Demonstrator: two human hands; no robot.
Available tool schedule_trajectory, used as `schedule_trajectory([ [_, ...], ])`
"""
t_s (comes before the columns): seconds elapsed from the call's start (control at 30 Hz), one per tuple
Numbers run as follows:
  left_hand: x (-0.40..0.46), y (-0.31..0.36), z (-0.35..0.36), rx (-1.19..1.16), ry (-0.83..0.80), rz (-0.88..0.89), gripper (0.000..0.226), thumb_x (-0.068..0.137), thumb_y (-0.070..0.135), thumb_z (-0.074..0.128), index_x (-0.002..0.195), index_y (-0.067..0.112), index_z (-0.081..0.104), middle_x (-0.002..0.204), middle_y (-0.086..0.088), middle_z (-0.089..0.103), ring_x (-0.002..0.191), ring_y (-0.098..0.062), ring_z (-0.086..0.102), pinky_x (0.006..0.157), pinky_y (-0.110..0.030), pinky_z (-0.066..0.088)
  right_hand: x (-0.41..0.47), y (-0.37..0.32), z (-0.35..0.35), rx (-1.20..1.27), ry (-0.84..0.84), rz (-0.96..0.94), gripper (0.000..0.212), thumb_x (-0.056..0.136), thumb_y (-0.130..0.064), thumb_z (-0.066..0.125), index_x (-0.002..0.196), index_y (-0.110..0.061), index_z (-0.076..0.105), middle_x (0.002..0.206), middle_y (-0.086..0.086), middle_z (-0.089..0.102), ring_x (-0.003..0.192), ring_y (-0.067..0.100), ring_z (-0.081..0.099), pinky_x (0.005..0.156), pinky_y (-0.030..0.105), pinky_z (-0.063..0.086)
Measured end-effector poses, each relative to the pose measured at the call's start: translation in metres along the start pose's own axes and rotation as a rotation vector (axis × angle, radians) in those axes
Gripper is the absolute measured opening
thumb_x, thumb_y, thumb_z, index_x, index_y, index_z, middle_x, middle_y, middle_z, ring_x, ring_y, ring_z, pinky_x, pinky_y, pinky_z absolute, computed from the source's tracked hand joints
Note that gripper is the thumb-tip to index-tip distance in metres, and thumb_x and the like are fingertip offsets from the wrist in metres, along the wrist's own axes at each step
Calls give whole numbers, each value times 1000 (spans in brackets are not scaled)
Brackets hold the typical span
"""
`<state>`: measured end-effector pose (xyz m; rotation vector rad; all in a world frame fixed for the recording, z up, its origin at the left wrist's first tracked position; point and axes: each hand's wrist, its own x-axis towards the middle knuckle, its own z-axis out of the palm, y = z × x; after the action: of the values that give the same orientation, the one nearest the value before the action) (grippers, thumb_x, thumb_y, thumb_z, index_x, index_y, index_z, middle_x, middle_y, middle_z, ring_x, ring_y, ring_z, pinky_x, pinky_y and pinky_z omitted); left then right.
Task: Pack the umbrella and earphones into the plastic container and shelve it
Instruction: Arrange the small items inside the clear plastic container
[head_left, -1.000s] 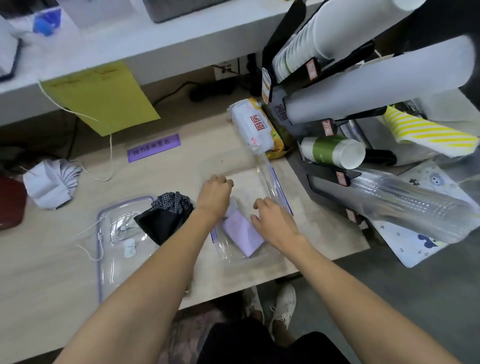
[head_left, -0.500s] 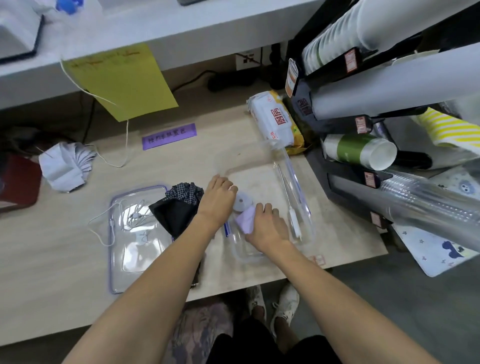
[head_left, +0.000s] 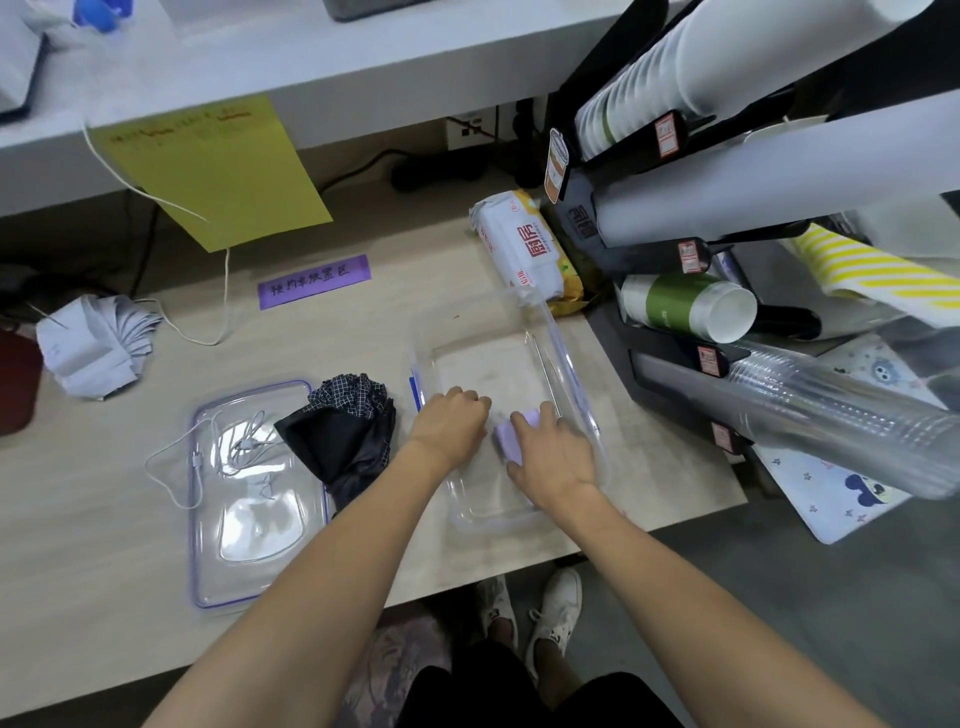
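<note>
A clear plastic container (head_left: 567, 358) stands open on the wooden table. Both my hands are inside it. My right hand (head_left: 553, 457) presses on a small purple pad (head_left: 511, 441) at the container's bottom. My left hand (head_left: 449, 423) is curled just left of the pad; what it holds, if anything, is hidden. A folded black umbrella (head_left: 343, 441) with checked trim lies left of the container, partly on the clear purple-rimmed lid (head_left: 260, 525). White earphones (head_left: 244, 447) lie tangled on that lid.
A wipes pack (head_left: 522, 249) lies behind the container. A black rack of paper and plastic cups (head_left: 685, 306) crowds the right side. A purple label (head_left: 314, 280), yellow sheet (head_left: 218, 166), grey folded stack (head_left: 93, 345) and white shelf (head_left: 311, 78) lie further back.
Both hands have slid a little deeper into the container with the purple pad. A small white round item seen between them half a second ago is out of sight.
</note>
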<state>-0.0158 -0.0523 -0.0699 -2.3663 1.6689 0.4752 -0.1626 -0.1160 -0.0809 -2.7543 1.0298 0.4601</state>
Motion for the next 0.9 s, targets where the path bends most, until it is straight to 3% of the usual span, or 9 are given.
schedule_trajectory([
  [0.17, 1, 14, 7, -114, -58, -42, 23, 95, 25, 55, 109, 8, 60, 111, -12, 67, 104, -33, 61, 67, -35, 37, -1, 2, -2, 14, -1, 11, 51, 87, -46, 64, 125, -17, 46, 127, 8, 43, 107, 26, 55, 66, 32, 38],
  [0.3, 3, 18, 9, -181, -89, -100, 25, 95, 29, 55, 110, 9, 61, 111, -13, 67, 100, -35, 63, 67, -34, 38, -1, 5, 0, 47, 8, 82, 54, 89, -44, 63, 126, -9, 45, 128, 9, 45, 105, 25, 58, 66, 33, 41],
  [0.43, 5, 21, 9, -176, -119, -112, 26, 98, 20, 48, 118, 11, 62, 114, -15, 66, 101, -36, 63, 71, -35, 43, 1, 6, 1, 81, 10, 121, 58, 89, -46, 64, 127, -7, 43, 127, 10, 45, 102, 25, 61, 70, 32, 45],
  [0.57, 4, 17, 9, -120, -139, -65, 33, 98, 6, 45, 125, 16, 60, 118, -12, 66, 105, -35, 63, 75, -37, 46, 1, 7, 2, 111, 5, 104, 52, 88, -43, 64, 125, -14, 42, 127, 10, 44, 98, 26, 62, 65, 32, 41],
  [0.67, 4, 16, 6, -51, -107, -45, 29, 96, 1, 46, 119, 10, 60, 117, -12, 64, 109, -33, 60, 72, -37, 41, 2, 10, 2, 124, -27, 75, 48, 90, -41, 63, 125, -15, 43, 130, 11, 41, 101, 27, 59, 67, 32, 40],
  [0.9, 9, 2, -2, 103, 65, -113, 36, 88, -4, 51, 122, 6, 54, 124, -13, 52, 115, -33, 49, 90, -37, 39, 5, 14, -8, 150, 4, -7, 37, 99, -40, 52, 123, -13, 48, 131, 8, 43, 109, 26, 56, 69, 32, 40],
])
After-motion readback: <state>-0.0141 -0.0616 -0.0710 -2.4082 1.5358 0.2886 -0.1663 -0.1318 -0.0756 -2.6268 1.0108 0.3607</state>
